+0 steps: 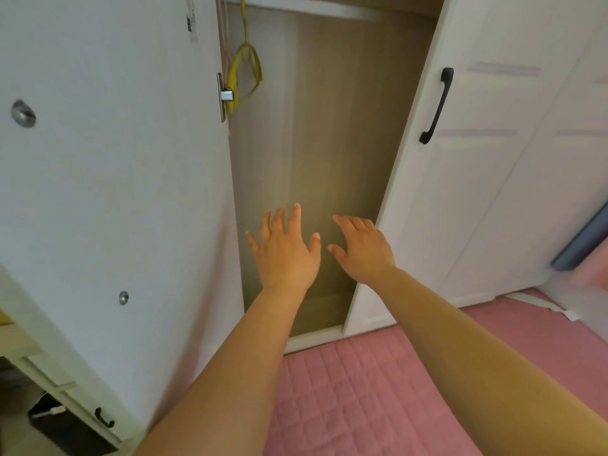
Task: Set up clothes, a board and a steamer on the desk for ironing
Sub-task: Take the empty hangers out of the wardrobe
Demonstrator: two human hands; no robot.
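Two hands: left hand (284,250) and right hand (363,248), fingers spread, holding nothing, raised before the open wardrobe (329,143).
Wardrobe interior: wood-grain back panel; yellow hanger (245,70) at upper left.
Doors: left door (115,176) swung open; right door (460,192) with black handle (437,105).
Floor: pink quilted mat (362,390).
Clothes, board, steamer: none visible.

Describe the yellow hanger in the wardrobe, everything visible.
The yellow hanger hangs near the top left of the open wardrobe compartment, just behind the edge of the open left door. It looks like thin plastic or coated wire: a long neck running up out of view, then sloping shoulders below. It carries no clothes. Its lower part sits behind the door's metal hinge. Neither hand touches it.
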